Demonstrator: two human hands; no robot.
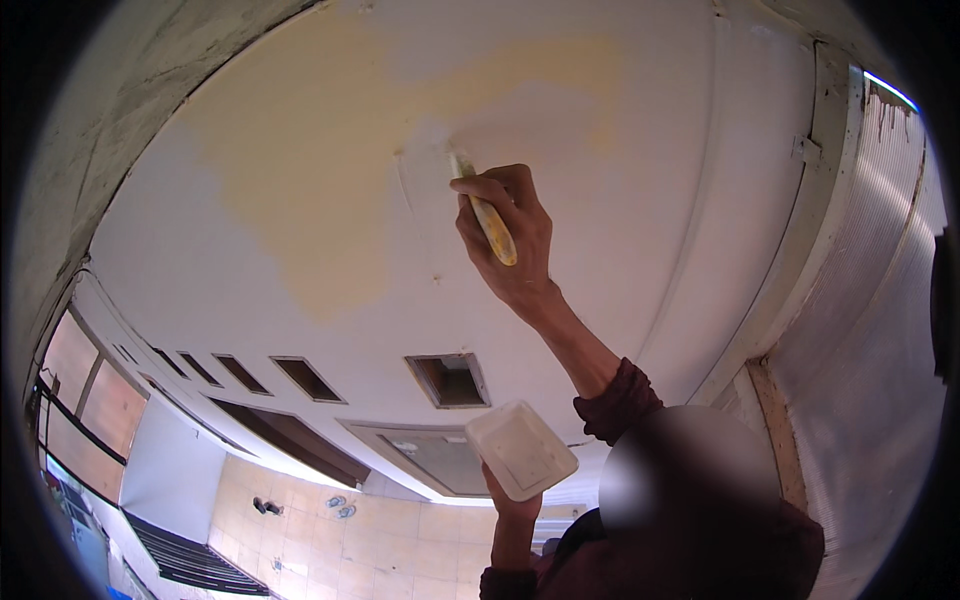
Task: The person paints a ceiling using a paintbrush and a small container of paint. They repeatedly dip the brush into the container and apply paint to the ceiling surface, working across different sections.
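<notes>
My right hand (508, 230) is closed around the handle of a paintbrush (494, 232), which is yellow and smeared with white. The brush's bristle end meets the wall (560, 260), where white paint borders a pale yellow area (330, 190). Lower down, my left hand (513, 497) grips a shallow white rectangular tray (522, 452) from beneath, and most of its fingers are hidden behind it. The tray's inside is whitish. Both arms have dark maroon sleeves (620, 400).
Below the brush, a row of rectangular openings (447, 381) runs along the wall above a framed pane (435, 455). Corrugated translucent sheeting (850, 280) stands at the right. Far below lies a tiled floor (390, 545) with slippers (346, 511) and a black railing (185, 555).
</notes>
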